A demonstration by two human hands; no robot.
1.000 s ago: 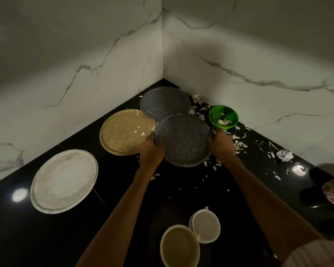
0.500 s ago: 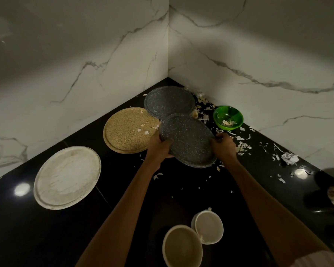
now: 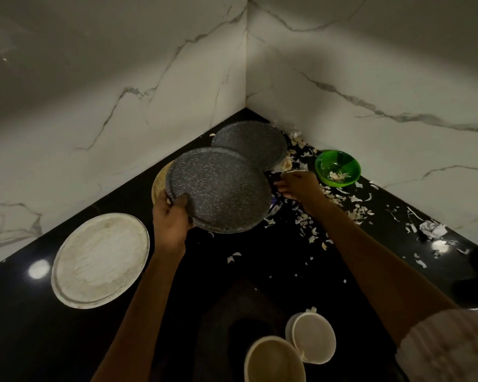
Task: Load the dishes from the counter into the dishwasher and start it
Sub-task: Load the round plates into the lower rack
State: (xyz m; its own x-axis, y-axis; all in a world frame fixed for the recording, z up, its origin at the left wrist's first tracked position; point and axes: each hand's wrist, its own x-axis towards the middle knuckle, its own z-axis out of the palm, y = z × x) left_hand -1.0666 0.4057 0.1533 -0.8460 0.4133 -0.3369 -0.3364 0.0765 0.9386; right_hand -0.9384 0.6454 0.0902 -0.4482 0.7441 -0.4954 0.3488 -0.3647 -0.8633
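Speckled plate (image 3: 218, 188) now leftward over tan plate (image 3: 159, 183), left hand (image 3: 171, 219) grip alone; right hand (image 3: 298, 186) loose; two speckled plates

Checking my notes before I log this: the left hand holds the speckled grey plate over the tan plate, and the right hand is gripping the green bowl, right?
Not quite. In the head view the right hand is not gripping the green bowl; it hangs beside it, holding nothing. The rest stands: the left hand holds the speckled grey plate over the tan plate.
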